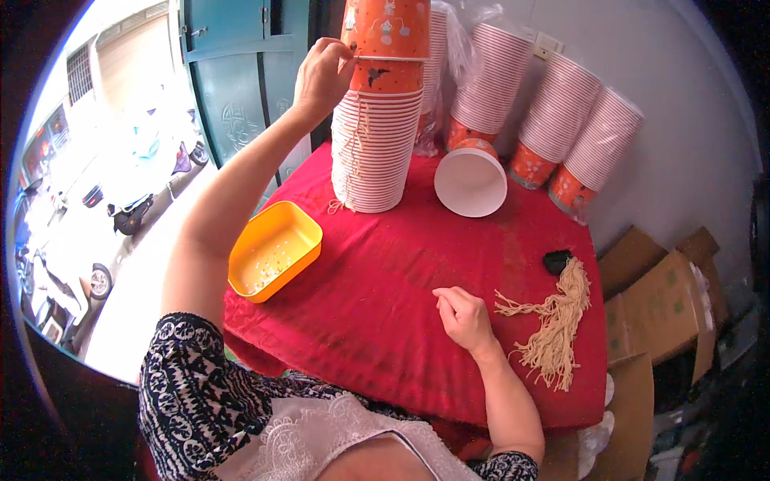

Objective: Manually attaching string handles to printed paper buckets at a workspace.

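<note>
My left hand (322,78) is raised, its fingers curled at the lower rim of an orange printed paper bucket (387,30). That bucket sits upside down on top of a tall stack of nested paper buckets (375,144). Beige string hangs down the stack's side, with a loop on the cloth. My right hand (467,319) is closed above the red tablecloth (385,301); what its fingers hold, if anything, is hidden. To its right lies a bundle of beige strings (561,321) with a black piece (557,261) at its top end.
A yellow tray (313,248) with small pale bits stands at the left edge. One bucket (471,184) lies on its side, mouth toward me. Plastic-wrapped bucket stacks (555,112) lean against the wall. Cardboard boxes (654,317) are at the right; an open doorway is left.
</note>
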`<state>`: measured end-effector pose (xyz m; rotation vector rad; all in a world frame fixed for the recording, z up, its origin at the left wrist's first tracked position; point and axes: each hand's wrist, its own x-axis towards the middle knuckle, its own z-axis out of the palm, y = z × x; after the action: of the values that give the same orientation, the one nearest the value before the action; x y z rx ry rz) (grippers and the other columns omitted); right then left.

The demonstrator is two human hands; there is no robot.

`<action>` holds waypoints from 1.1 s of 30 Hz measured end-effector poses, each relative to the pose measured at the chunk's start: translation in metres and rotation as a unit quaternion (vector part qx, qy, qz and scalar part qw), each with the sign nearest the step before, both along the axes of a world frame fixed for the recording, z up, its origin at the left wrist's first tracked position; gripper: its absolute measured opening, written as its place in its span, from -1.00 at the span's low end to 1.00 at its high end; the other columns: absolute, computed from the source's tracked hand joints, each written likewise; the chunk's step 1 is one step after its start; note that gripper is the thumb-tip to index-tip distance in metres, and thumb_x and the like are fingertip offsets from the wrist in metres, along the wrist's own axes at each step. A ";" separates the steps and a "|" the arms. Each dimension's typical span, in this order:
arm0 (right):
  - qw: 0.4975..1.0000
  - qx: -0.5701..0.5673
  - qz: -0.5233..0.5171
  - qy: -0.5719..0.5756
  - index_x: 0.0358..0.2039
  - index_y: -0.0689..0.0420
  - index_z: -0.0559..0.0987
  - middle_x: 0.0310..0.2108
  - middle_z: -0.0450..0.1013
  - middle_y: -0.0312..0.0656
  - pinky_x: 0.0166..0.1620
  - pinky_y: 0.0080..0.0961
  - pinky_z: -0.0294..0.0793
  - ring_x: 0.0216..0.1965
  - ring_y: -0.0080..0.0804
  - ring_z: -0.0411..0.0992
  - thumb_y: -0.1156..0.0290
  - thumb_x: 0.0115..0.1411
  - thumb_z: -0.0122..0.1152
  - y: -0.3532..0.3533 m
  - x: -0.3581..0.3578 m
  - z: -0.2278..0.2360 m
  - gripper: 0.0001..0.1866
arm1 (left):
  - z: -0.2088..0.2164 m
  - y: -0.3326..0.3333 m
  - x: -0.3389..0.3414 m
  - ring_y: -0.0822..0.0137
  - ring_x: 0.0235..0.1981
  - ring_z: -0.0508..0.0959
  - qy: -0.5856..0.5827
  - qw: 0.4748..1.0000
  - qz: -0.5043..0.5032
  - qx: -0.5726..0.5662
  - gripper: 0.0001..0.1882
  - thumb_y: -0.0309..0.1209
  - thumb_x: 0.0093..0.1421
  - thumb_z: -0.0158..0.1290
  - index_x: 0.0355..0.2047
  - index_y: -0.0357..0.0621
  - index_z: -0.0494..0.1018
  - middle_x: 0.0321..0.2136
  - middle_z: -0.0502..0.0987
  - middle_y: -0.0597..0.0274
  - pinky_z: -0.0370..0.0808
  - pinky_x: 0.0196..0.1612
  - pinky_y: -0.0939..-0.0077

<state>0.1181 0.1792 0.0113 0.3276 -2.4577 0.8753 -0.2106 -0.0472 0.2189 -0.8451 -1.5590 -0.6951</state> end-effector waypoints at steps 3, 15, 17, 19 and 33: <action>1.000 0.001 0.002 0.000 -0.27 0.28 0.57 -0.37 0.54 0.04 -0.37 -0.32 0.57 -0.38 -0.08 0.56 0.55 0.17 0.09 -0.001 0.000 0.000 -0.85 | -0.008 0.009 0.005 0.01 -0.17 0.51 -0.050 0.996 -0.035 0.058 -0.87 -0.47 0.07 0.15 -0.37 -0.22 0.45 -0.20 0.49 0.03 0.47 -0.10 0.24; 1.000 0.010 0.008 0.001 -0.26 0.29 0.56 -0.37 0.54 0.05 -0.36 -0.31 0.58 -0.37 -0.08 0.56 0.57 0.16 0.09 0.000 -0.001 0.000 -0.85 | -0.020 0.028 0.005 -0.05 -0.05 0.50 -0.038 0.993 -0.031 0.104 -0.84 -0.51 0.07 0.11 -0.31 -0.24 0.44 -0.03 0.45 -0.07 0.44 0.02 0.22; 1.000 0.012 0.007 -0.001 -0.26 0.29 0.56 -0.37 0.55 0.05 -0.36 -0.31 0.58 -0.37 -0.08 0.56 0.57 0.16 0.08 0.000 -0.001 0.000 -0.85 | -0.015 0.025 0.002 -0.03 -0.09 0.51 -0.029 0.993 -0.040 0.106 -0.86 -0.52 0.09 0.10 -0.31 -0.24 0.44 -0.09 0.48 -0.04 0.46 -0.03 0.23; 1.000 -0.002 0.006 0.029 -0.30 0.32 0.56 -0.49 0.50 -0.03 -0.42 -0.41 0.50 -0.48 -0.23 0.52 0.62 0.15 0.06 -0.001 -0.002 -0.001 -0.86 | -0.008 0.023 0.000 0.01 -0.19 0.53 -0.027 0.993 -0.013 0.113 -0.87 -0.53 0.10 0.09 -0.31 -0.23 0.43 -0.22 0.49 0.00 0.49 -0.12 0.24; 1.000 -0.001 0.003 0.018 -0.30 0.32 0.55 -0.48 0.50 -0.03 -0.41 -0.41 0.51 -0.47 -0.22 0.52 0.61 0.16 0.05 -0.002 -0.001 -0.001 -0.86 | -0.004 0.022 0.010 -0.01 -0.24 0.52 -0.079 0.988 -0.003 0.133 -0.85 -0.39 0.08 0.11 -0.41 -0.24 0.51 -0.33 0.49 -0.01 0.47 -0.15 0.21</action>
<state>0.1171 0.1774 0.0099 0.3463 -2.4240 0.8660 -0.2002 -0.0254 0.2145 -0.6066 -1.5612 -0.9702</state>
